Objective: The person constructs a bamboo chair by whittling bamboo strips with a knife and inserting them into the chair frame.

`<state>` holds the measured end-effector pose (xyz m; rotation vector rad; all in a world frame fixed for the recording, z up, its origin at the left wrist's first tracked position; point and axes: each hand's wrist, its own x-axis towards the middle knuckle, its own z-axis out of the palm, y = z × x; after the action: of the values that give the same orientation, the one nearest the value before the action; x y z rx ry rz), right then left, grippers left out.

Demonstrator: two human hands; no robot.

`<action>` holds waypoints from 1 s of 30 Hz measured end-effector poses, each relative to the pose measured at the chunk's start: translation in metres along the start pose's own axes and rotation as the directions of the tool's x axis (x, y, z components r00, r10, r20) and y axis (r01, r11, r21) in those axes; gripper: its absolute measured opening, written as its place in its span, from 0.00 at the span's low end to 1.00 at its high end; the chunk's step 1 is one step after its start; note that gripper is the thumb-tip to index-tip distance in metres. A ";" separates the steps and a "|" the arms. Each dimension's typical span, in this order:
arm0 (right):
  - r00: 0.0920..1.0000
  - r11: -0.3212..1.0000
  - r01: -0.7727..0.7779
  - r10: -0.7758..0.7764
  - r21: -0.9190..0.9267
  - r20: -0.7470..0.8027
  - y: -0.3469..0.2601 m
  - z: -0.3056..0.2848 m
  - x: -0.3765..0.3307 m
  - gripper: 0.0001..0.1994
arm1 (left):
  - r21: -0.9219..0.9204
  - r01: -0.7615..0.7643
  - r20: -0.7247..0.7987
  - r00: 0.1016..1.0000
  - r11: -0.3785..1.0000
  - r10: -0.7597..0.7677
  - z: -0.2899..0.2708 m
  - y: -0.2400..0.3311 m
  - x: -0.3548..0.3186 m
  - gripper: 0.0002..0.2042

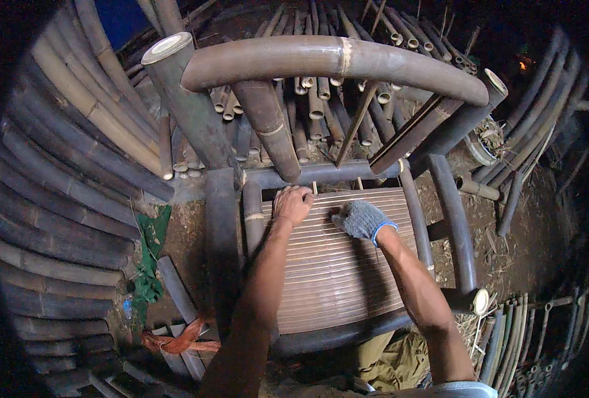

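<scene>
A bamboo chair stands before me, its seat (341,278) made of thin, light-edged slats lying side by side in a dark bamboo frame. My bare left hand (293,204) is at the seat's rear left corner, its fingers curled over the rearmost slat (347,194). On my right hand (362,220) is a grey knitted glove with a blue cuff. That hand is closed just above the rear slats, right of the left hand; what it holds, if anything, is hidden. Two light strips (315,188) show in the gap between the slats and the back rail (327,174).
The chair's curved top rail (334,58) arches beyond my hands, with a dark armrest (455,225) at the right. Cut bamboo poles (314,99) lie behind it; more poles (55,219) are stacked left. Green cloth (149,265) and an orange strip (181,341) lie lower left.
</scene>
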<state>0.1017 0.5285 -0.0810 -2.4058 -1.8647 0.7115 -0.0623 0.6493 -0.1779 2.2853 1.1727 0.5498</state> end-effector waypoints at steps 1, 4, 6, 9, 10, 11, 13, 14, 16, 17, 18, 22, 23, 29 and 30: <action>0.999 0.998 0.000 0.003 0.066 -0.046 -0.007 -0.001 -0.003 0.19 | 0.032 0.020 0.124 0.992 0.999 -0.024 -0.004 -0.002 0.003 0.16; 0.984 0.779 0.143 -0.047 0.611 -0.171 -0.019 -0.012 0.003 0.20 | 0.169 0.051 0.441 0.889 0.984 -0.122 -0.024 0.000 0.017 0.20; 0.913 0.485 0.404 -0.161 0.776 -0.375 -0.011 -0.006 0.021 0.19 | 0.204 0.113 0.439 0.877 0.972 -0.194 -0.021 0.003 0.020 0.19; 0.985 -0.197 0.167 0.070 0.966 -0.156 -0.023 0.006 0.045 0.17 | 0.102 0.175 0.462 0.864 0.979 -0.202 -0.022 0.010 0.018 0.18; 0.979 -0.200 0.194 0.096 0.960 -0.178 -0.023 0.005 0.050 0.16 | 0.040 0.189 0.473 0.861 0.981 -0.185 -0.023 0.014 0.018 0.18; 0.941 0.257 0.301 0.075 0.918 -0.330 -0.022 0.000 0.061 0.16 | 0.035 0.185 0.478 0.860 0.982 -0.179 -0.028 0.008 0.016 0.18; 0.838 0.913 0.312 -0.134 0.263 -0.529 -0.002 -0.008 0.072 0.16 | 0.005 0.158 0.508 0.850 0.987 -0.138 -0.020 0.001 0.021 0.18; 0.950 0.825 -0.003 0.178 0.565 -0.256 -0.007 -0.011 0.069 0.14 | -0.104 0.110 0.503 0.863 0.988 -0.044 -0.018 -0.005 0.027 0.17; 0.956 0.984 -0.065 0.109 0.164 -0.274 -0.011 0.004 0.075 0.13 | -0.097 0.099 0.480 0.876 0.990 -0.040 -0.013 -0.019 0.024 0.16; 0.959 0.993 -0.106 0.087 -0.055 -0.269 -0.007 0.013 0.076 0.13 | -0.102 0.089 0.478 0.878 0.991 -0.029 -0.013 -0.013 0.023 0.16; 0.951 0.984 -0.161 0.136 -0.071 -0.278 -0.032 0.007 0.061 0.12 | -0.092 0.085 0.510 0.860 0.992 -0.026 -0.016 -0.022 0.023 0.15; 0.993 0.969 0.048 -0.072 -0.244 -0.091 -0.048 0.011 0.058 0.13 | -0.079 0.083 0.508 0.861 0.993 -0.032 -0.016 -0.023 0.029 0.12; 0.978 0.913 0.188 -0.207 -0.362 -0.015 -0.016 0.027 0.068 0.13 | -0.102 0.069 0.485 0.874 0.992 -0.011 -0.007 -0.007 0.032 0.10; 0.979 0.981 0.193 -0.191 0.013 -0.066 -0.044 0.046 0.079 0.18 | 0.000 -0.173 0.403 0.901 0.985 0.158 0.007 -0.053 0.039 0.11; 0.982 0.985 0.170 -0.170 -0.013 -0.085 -0.035 0.047 0.072 0.19 | -0.004 -0.230 0.430 0.878 0.973 0.209 0.005 -0.042 0.037 0.11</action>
<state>0.0664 0.5930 -0.1382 -2.2066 -2.0088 0.5814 -0.0659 0.7003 -0.2025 2.4289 0.7220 0.0802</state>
